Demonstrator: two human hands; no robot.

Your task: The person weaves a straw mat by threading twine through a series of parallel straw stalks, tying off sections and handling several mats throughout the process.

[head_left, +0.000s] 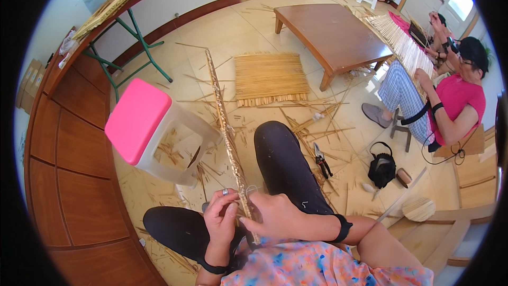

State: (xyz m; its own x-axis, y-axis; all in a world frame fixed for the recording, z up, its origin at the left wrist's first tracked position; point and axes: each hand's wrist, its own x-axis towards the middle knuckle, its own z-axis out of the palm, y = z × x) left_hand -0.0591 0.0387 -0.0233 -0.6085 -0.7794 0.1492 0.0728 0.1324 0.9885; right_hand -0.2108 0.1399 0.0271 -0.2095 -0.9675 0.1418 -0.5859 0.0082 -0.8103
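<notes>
A straw mat (225, 127) stands on edge between my knees, so mainly its narrow side of cut stalk ends shows. My left hand (219, 220), with a ring on one finger, is closed at the mat's left side near its lower end. From the right, my right hand (278, 214) grips the same part, thumb toward the left hand; its fingertips are partly hidden and slightly blurred. A thin pale thread (255, 187) loops beside the mat above my right hand. Whether the left fingers also pinch thread I cannot tell.
Another straw mat (271, 77) lies on the floor ahead, with loose stalks around it. A pink-topped stool (140, 122) stands left. Pruning shears (321, 161) and a black bag (382, 167) lie right. Beyond are a low wooden table (330, 32) and a seated person (460, 90) handling another mat.
</notes>
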